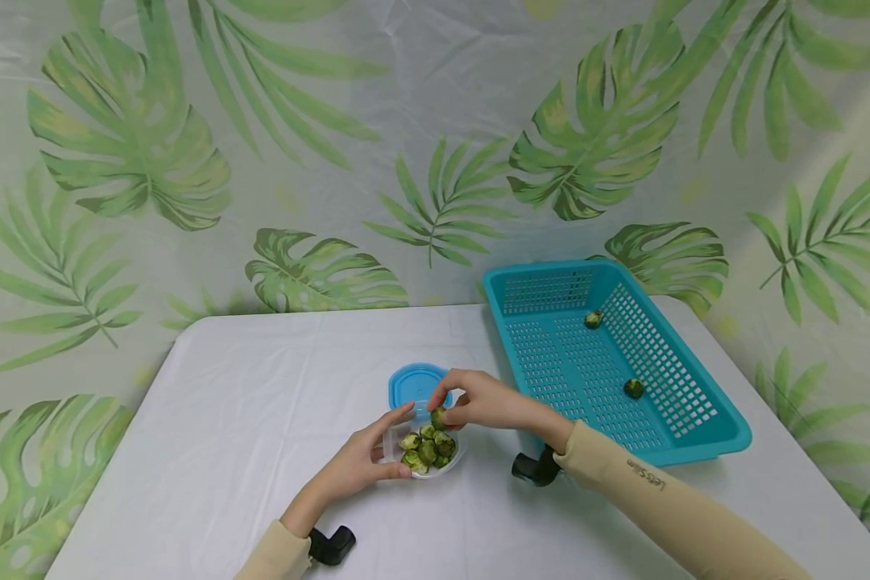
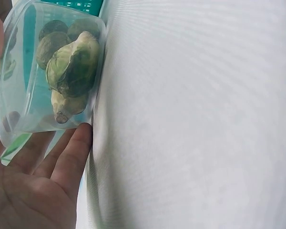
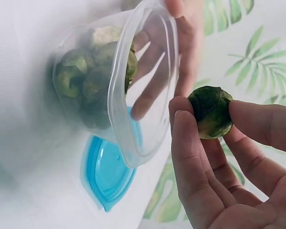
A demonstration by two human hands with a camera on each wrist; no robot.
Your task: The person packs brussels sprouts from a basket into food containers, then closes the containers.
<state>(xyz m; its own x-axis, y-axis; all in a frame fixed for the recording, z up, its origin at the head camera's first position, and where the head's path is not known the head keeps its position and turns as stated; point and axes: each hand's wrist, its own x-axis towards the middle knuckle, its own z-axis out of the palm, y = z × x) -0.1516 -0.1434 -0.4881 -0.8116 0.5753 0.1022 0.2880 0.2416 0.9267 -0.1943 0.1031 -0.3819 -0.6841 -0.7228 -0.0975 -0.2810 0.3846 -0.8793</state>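
My right hand [image 1: 484, 400] pinches one Brussels sprout [image 3: 210, 112] between thumb and fingertips, just above a clear plastic container [image 2: 31, 117]. Several green Brussels sprouts [image 1: 422, 453] lie inside that container, which stands upright on the table. Around its left side, my left hand [image 1: 357, 466] steadies it, thumb at the near side and fingers at the far side. In the right wrist view, the held sprout is apart from the container's rim. A blue lid [image 1: 415, 382] lies on the table just behind the container.
To the right stands a teal perforated basket [image 1: 696, 447] with two loose sprouts in it, one sprout [image 1: 593, 319] near the back and another sprout [image 1: 634, 388] by the right wall. White cloth [image 1: 261, 387] covers the table. A leaf-patterned curtain [image 1: 449, 105] hangs behind.
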